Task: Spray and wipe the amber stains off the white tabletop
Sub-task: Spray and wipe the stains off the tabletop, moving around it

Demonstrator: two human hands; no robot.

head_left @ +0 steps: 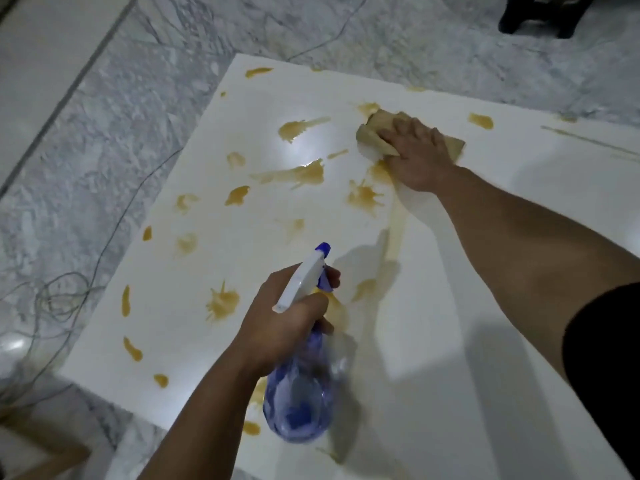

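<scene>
- Floor point(114, 109) of grey-veined marble around the table; thin cable point(62, 296) looped on it at left, dark object point(540, 15) at the top right corner.
- White tabletop point(433, 341) tilted across the view, glossy, with a light glare near its middle.
- Amber stains point(304, 174) scattered over the left and far parts of the tabletop: blobs, splats and short streaks; a pale smeared trail running from under the right wrist towards the bottle.
- Right hand point(417, 155) reaching far across, fingers spread nearly straight, palm pressed flat on the cloth; dark sleeve point(602, 358) at the upper arm.
- Left hand point(287, 317) held above the near tabletop, curled tight round the neck of the bottle, forefinger hooked over the trigger.
- Bottle point(301, 403), clear blue, with white spray head and blue nozzle pointing away towards the stains.
- Cloth point(372, 136), tan and folded, lying on the far tabletop under the right hand, its edge touching a stain.
</scene>
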